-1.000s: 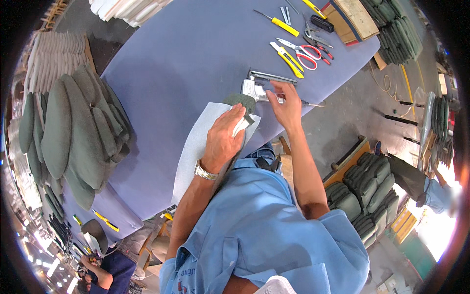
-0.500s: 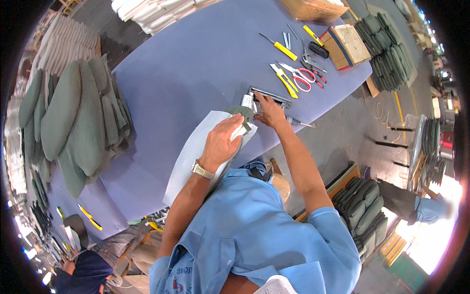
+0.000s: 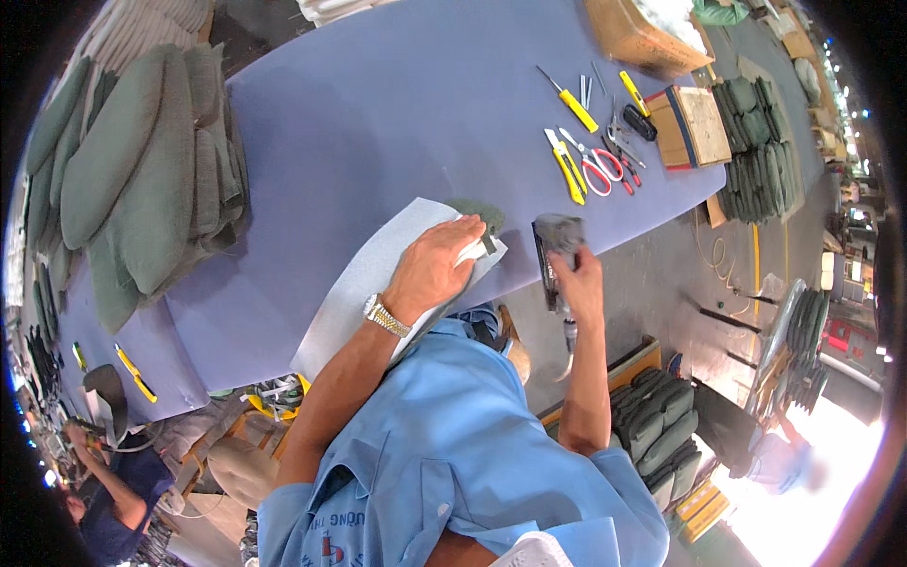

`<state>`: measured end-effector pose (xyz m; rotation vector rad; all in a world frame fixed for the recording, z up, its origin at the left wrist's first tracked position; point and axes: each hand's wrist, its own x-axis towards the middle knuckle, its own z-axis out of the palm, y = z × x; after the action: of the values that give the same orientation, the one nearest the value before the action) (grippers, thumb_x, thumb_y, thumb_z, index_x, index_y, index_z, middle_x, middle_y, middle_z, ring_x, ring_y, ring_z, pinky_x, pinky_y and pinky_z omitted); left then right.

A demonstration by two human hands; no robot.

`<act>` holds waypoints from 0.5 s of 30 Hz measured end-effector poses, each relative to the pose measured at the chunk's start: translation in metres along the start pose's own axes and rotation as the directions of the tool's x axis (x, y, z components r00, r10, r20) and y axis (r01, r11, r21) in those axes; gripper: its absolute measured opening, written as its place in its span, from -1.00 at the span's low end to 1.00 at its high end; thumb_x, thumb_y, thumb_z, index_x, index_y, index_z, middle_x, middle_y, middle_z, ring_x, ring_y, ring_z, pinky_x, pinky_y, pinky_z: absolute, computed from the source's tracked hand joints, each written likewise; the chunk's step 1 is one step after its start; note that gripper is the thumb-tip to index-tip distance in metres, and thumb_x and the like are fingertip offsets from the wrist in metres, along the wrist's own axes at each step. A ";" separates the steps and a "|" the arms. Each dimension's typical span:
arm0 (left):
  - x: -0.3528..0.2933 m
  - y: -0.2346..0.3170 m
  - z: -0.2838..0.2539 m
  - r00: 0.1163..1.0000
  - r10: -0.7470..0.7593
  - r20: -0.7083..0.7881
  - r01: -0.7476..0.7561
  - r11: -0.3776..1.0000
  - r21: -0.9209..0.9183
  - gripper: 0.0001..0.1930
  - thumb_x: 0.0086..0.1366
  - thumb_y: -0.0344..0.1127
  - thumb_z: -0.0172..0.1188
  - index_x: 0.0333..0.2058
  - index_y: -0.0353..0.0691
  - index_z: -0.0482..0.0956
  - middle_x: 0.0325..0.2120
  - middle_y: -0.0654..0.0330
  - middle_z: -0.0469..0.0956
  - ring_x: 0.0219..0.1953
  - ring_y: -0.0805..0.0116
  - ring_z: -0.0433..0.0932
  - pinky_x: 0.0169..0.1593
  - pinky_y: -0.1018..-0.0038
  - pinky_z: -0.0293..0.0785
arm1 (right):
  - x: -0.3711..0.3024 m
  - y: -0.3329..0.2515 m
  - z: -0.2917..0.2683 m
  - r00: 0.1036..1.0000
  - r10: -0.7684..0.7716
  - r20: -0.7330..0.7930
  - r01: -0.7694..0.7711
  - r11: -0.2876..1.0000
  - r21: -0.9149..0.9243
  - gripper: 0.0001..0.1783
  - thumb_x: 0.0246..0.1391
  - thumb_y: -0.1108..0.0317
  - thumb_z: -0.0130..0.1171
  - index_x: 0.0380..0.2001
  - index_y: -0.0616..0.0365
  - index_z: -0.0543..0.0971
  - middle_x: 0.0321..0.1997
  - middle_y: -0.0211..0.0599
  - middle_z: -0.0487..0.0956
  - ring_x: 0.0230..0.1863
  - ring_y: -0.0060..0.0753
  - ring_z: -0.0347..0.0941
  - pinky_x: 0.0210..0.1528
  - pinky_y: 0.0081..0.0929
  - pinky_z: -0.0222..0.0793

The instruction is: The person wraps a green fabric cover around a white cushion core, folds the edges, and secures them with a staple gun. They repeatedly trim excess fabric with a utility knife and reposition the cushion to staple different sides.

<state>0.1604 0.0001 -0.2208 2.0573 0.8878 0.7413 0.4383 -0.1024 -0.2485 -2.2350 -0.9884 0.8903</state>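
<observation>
My left hand is closed over the far end of a long curved white panel, its fingers pressed together on a folded edge. Dark green fabric sticks out past that end. The panel lies slanted across the near table edge, against my body. My right hand grips a staple gun with a grey, motion-blurred head and a black magazine. An air hose fitting hangs below its handle. The gun is held off the table's near edge, to the right of the panel and apart from it.
On the blue-grey table lie red-handled scissors, a yellow cutter, a yellow-handled screwdriver and pliers. Cardboard boxes stand at the right end. Green padded pieces are piled left. Another person works lower left.
My right hand has lifted the staple gun away from the panel's end, rightward and toward me, and turned it. My left hand stays on the panel. The view has shifted slightly.
</observation>
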 end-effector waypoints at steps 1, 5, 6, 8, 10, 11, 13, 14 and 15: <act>0.001 0.000 0.000 1.000 0.002 0.010 -0.002 1.000 0.003 -0.48 0.17 -0.50 0.26 0.15 -0.31 0.59 0.16 0.00 0.60 0.28 0.13 0.52 0.38 0.21 0.40 | -0.020 -0.017 -0.010 1.000 0.020 0.020 -0.023 0.991 0.134 -0.55 0.06 0.29 0.44 0.00 0.26 0.65 -0.31 -0.17 0.68 -0.35 -0.36 0.56 -0.25 -0.36 0.51; -0.001 0.001 -0.003 0.999 -0.025 0.030 0.025 1.000 0.006 -0.49 0.18 -0.48 0.27 0.16 -0.27 0.60 0.18 0.00 0.59 0.27 0.09 0.52 0.38 0.20 0.40 | -0.075 -0.070 -0.018 0.998 -0.014 0.059 -0.013 0.902 0.431 -0.60 0.05 0.23 0.51 -0.14 0.26 0.65 -0.24 -0.27 0.70 -0.25 -0.44 0.56 -0.17 -0.42 0.49; 0.000 -0.001 -0.003 0.999 -0.028 0.035 0.028 1.000 0.007 -0.50 0.19 -0.47 0.27 0.16 -0.27 0.60 0.18 0.00 0.59 0.27 0.08 0.53 0.38 0.20 0.39 | -0.079 -0.070 -0.008 0.997 -0.076 -0.004 0.070 0.904 0.421 -0.61 0.04 0.25 0.51 -0.15 0.25 0.65 -0.22 -0.27 0.69 -0.25 -0.44 0.57 -0.16 -0.42 0.50; 0.003 0.001 -0.005 0.998 -0.040 0.040 0.039 0.999 0.017 -0.51 0.21 -0.42 0.28 0.15 -0.26 0.61 0.18 -0.01 0.59 0.26 0.05 0.53 0.37 0.19 0.39 | -0.078 -0.080 -0.002 0.977 -0.209 -0.032 0.207 0.913 0.350 -0.61 -0.03 0.36 0.50 -0.14 0.26 0.64 -0.17 -0.25 0.66 -0.20 -0.37 0.60 -0.09 -0.41 0.50; 0.004 0.002 -0.006 0.999 -0.035 0.035 0.034 0.999 0.022 -0.52 0.21 -0.41 0.28 0.14 -0.27 0.62 0.18 -0.02 0.59 0.26 0.05 0.54 0.36 0.20 0.40 | -0.075 -0.084 0.003 0.945 -0.325 -0.025 0.317 0.898 0.306 -0.59 -0.13 0.47 0.45 -0.14 0.29 0.63 -0.15 -0.17 0.64 -0.15 -0.26 0.62 -0.04 -0.37 0.50; 0.005 0.002 -0.006 0.999 -0.031 0.032 0.031 0.999 0.022 -0.53 0.21 -0.40 0.28 0.14 -0.27 0.63 0.17 -0.02 0.60 0.26 0.04 0.54 0.36 0.20 0.41 | -0.076 -0.090 0.005 0.943 -0.330 -0.039 0.325 0.893 0.312 -0.59 -0.16 0.49 0.44 -0.14 0.29 0.64 -0.13 -0.14 0.65 -0.14 -0.22 0.62 -0.02 -0.36 0.50; 0.006 0.002 -0.007 0.999 -0.032 0.025 0.032 0.999 0.008 -0.54 0.21 -0.40 0.28 0.12 -0.29 0.64 0.16 -0.03 0.60 0.25 0.03 0.55 0.35 0.20 0.42 | -0.078 -0.092 0.011 0.964 -0.265 -0.005 0.251 0.905 0.344 -0.59 -0.15 0.48 0.45 -0.15 0.29 0.64 -0.14 -0.13 0.65 -0.15 -0.19 0.63 -0.03 -0.34 0.51; 0.006 0.003 -0.006 0.999 -0.035 0.015 0.035 0.999 -0.002 -0.55 0.21 -0.41 0.28 0.11 -0.29 0.64 0.16 -0.03 0.61 0.24 0.02 0.55 0.35 0.20 0.42 | -0.078 -0.093 0.012 0.972 -0.236 0.016 0.216 0.910 0.354 -0.60 -0.15 0.47 0.45 -0.15 0.29 0.64 -0.14 -0.13 0.66 -0.15 -0.18 0.64 -0.03 -0.33 0.52; 0.006 0.004 -0.006 0.999 -0.037 0.015 0.037 0.999 0.010 -0.55 0.21 -0.41 0.29 0.11 -0.30 0.64 0.15 -0.04 0.61 0.24 0.02 0.56 0.35 0.19 0.43 | -0.078 -0.092 0.013 0.967 -0.253 0.016 0.233 0.911 0.340 -0.59 -0.15 0.47 0.46 -0.15 0.29 0.64 -0.15 -0.13 0.66 -0.15 -0.16 0.64 -0.04 -0.32 0.52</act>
<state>0.1609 0.0059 -0.2131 2.0468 0.9194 0.7016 0.3491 -0.1067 -0.1671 -1.7656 -1.0289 0.9380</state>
